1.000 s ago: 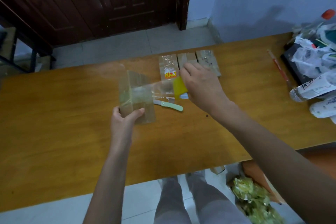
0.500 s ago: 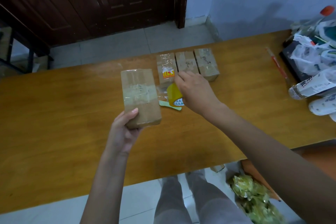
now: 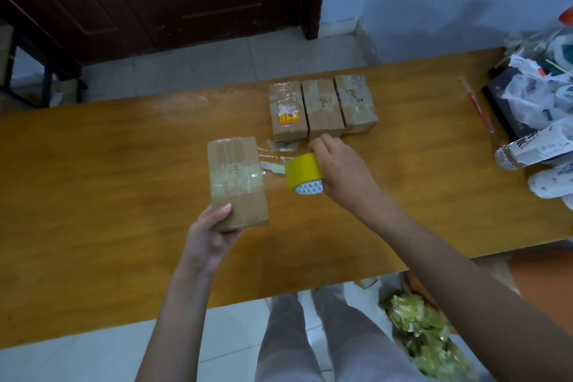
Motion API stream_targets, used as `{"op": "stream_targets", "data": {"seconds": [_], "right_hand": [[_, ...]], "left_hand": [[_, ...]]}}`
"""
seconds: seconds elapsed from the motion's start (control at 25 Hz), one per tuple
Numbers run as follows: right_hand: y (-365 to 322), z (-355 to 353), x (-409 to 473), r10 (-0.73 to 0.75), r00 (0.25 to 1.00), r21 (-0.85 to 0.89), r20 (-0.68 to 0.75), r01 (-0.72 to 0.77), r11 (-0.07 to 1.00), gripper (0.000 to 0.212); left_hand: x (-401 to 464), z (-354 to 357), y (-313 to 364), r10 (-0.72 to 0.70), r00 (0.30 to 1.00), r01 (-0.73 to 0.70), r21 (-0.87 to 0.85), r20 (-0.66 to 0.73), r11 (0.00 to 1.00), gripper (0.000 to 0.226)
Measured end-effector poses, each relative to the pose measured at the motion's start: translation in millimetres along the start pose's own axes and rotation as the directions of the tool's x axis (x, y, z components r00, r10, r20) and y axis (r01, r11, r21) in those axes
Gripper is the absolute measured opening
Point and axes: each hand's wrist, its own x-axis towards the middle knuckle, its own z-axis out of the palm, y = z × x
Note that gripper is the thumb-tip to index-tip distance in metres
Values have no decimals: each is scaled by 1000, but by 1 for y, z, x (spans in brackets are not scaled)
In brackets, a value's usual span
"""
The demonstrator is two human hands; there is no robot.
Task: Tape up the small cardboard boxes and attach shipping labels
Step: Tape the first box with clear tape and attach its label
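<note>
My left hand grips the near end of a small cardboard box, thumb laid on its top face and fingers curled underneath, holding it above the wooden table. A band of clear tape crosses the middle of the box, and a strip of clear tape runs from its right side across to the yellow tape roll. My right hand is wrapped around that roll, fingers curled over the far side, with the patterned core facing me. The roll sits just right of the box, the two joined only by the strip. Under the strip I can see part of a pale green knife lying on the table; how much of it is covered I can't tell. Farther back three taped boxes stand side by side, touching; the left one carries a red and yellow sticker. A red pen lies toward the right end of the table, next to a heap of plastic bags and two plastic bottles lying on their sides
</note>
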Motion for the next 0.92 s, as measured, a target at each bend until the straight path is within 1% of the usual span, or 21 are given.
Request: {"op": "stream_targets", "data": {"seconds": [0.12,0.16,0.24,0.4,0.48,0.52,0.56,0.6,0.68,0.72,0.8,0.84,0.88,0.92], "right_hand": [[3,30,-26,21,999,14,43,-22,1000,45],[3,40,-32,30,998,8,60,-30,1000,44],[5,56,-38,51,996,-5,79,-51,999,43],[7,78,-41,43,992,-40,122,-38,998,50],[7,87,-45,49,989,-39,137,-44,998,47],[7,90,-46,57,988,-41,145,-52,998,47],[8,92,-48,65,986,-48,154,-58,997,49],[8,93,-50,73,984,-52,161,-65,997,51],[11,93,-52,88,982,-35,170,-83,996,59],[12,92,-52,94,980,-28,177,-90,996,60],[12,91,-51,93,980,-26,178,-90,996,59],[12,91,-51,89,981,-21,172,-87,996,58],[11,91,-50,86,982,-15,166,-85,996,57],[10,91,-49,82,983,-11,162,-82,997,56]], "left_hand": [[4,-21,-31,-96,995,96,-25,-15,995,41],[8,-25,-40,-112,993,112,-8,-24,994,46],[18,-32,-53,-108,992,113,79,-63,990,54],[35,-48,-75,-65,974,109,203,-215,973,61],[36,-55,-84,-58,972,118,260,-229,958,71],[36,-58,-87,-52,970,126,308,-236,943,72],[36,-61,-90,-29,967,128,387,-252,913,68],[36,-63,-91,12,961,132,495,-277,859,61],[35,-64,-88,114,944,146,704,-309,695,54],[35,-63,-85,146,938,153,755,-314,637,56],[33,-55,-77,190,938,135,810,-290,570,63],[34,-49,-71,245,931,106,842,-271,529,63],[37,-41,-65,332,907,72,875,-257,480,60],[41,-30,-58,442,861,43,902,-251,429,53]]}}
